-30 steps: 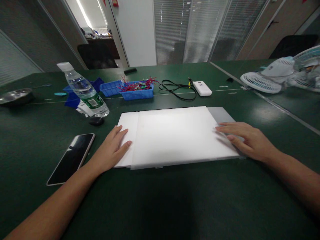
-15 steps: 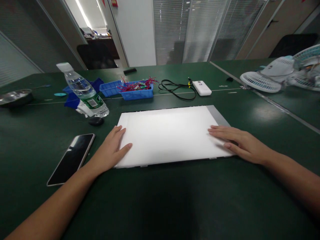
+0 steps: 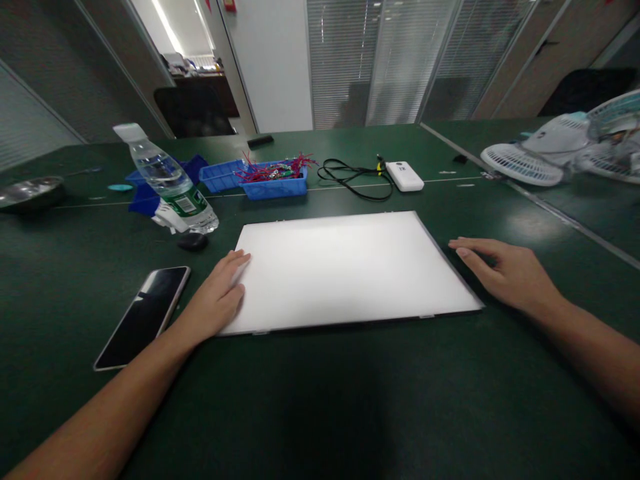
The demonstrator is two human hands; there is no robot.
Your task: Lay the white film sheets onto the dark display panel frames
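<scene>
A flat white panel [image 3: 345,270] with a thin edge lies on the green table [image 3: 320,400]. My left hand [image 3: 217,297] rests on the panel's left edge, fingertips on the white surface and the thumb bent near the edge, not closed round anything. Just off the right edge is my right hand [image 3: 505,270], held above the table, empty, with thumb and fingers a little apart. A phone [image 3: 143,319] lies left of my left hand, partly beside my forearm.
Beyond the panel's left corner are a black mouse [image 3: 193,241] and a tilted water bottle [image 3: 170,180]. Farther back sit a blue tray [image 3: 275,189] of red wires, a black cable [image 3: 350,180] and a white power bank [image 3: 404,176]. Fan parts [image 3: 550,147] lie at the right.
My right hand has moved right, off the panel. The grey strip along the panel's right side is now covered by white. My left thumb has drawn back toward the left edge.
</scene>
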